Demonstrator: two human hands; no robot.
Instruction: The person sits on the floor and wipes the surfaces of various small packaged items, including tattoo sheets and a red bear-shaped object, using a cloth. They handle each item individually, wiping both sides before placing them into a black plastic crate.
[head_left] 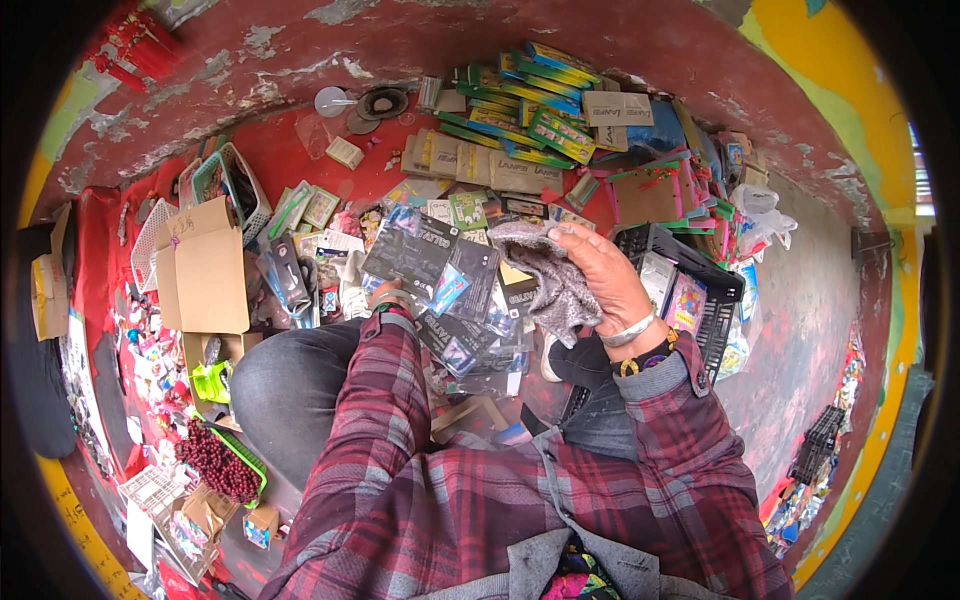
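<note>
My right hand is raised at the right of the middle, closed round a crumpled grey cloth. A silver bangle and a beaded bracelet circle that wrist. Lower and to the left, my left hand grips the lower edge of a flat black pack in clear plastic; most of its fingers are hidden. More black packs like it lie overlapping between my hands, one of them a lower black pack. A small light-blue packet rests on top of them.
An open cardboard box and white-green baskets stand at the left. A black plastic crate is beyond my right forearm. Stacked yellow-green boxes line the far wall. Dark red beads fill a green tray at lower left.
</note>
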